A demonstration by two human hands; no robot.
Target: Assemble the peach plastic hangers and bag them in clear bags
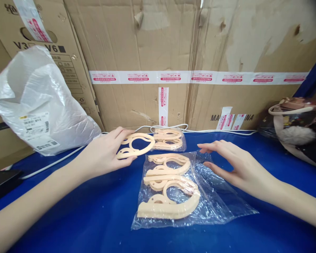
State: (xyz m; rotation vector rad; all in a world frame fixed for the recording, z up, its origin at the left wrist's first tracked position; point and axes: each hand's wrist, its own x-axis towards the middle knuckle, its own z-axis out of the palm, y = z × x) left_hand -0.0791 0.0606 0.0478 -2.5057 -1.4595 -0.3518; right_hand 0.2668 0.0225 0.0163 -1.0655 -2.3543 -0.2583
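Observation:
My left hand [109, 151] grips a beige folding hanger [142, 152] by its left end, thumb below and fingers above, over the blue table. In front of me lies a clear plastic bag [213, 207] with several similar beige hangers [171, 211] inside, side by side. Behind it, close to the cardboard, is a smaller clear pack of beige hangers [168, 144]. My right hand [233, 165] hovers above the right part of the clear bag, thumb and fingers apart, with nothing in it.
A large cardboard box [137, 105] sealed with printed tape stands along the back. At left are a white shipping bag [44, 105] and a dark object [2, 182]. A white cable [52, 162] runs along the table's back. A bag with a pale strap [292, 130] sits at right.

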